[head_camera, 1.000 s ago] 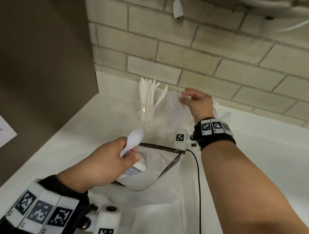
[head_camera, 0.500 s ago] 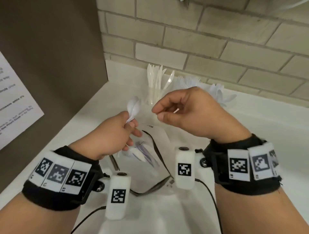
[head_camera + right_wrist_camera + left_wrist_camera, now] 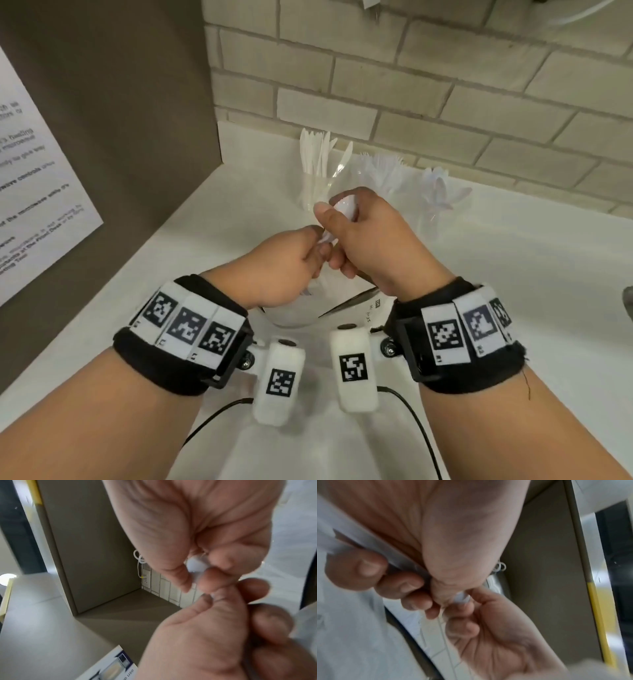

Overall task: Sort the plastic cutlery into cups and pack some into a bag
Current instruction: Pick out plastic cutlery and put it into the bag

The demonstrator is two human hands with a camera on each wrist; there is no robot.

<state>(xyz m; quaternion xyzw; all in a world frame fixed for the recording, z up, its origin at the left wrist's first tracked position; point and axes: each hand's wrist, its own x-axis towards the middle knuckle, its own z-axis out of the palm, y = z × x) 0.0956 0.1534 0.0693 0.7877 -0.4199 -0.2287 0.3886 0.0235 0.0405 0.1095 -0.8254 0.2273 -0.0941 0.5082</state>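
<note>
White plastic is all I work with, so I must look carefully. My right hand (image 3: 366, 240) curls its fingers and thumb around the bowl of a spoon (image 3: 344, 210), and my left hand (image 3: 284, 267) pinches the same piece lower down, at the handle; both hands meet just above the open mouth of the clear bag (image 3: 346, 301), which lies on the near part of the counter (image 3: 513, 274). In the left wrist view some bag film seems also caught under my left fingers (image 3: 356, 566), but I cannot tell this for sure.

I judge the step is passing the spoon to one hand and dropping it in the bag. To do it well, I would let one hand release fully before the other moves, and keep the mouth held open with the free hand.

At the far side stand three clear cups: knives (image 3: 318, 161) on the left, forks (image 3: 383, 171) in the middle, spoons (image 3: 440, 192) on the right. They are close behind my hands, so a quick lift could knock them. The wrist cables (image 3: 418, 428) lie near the bag.
</note>
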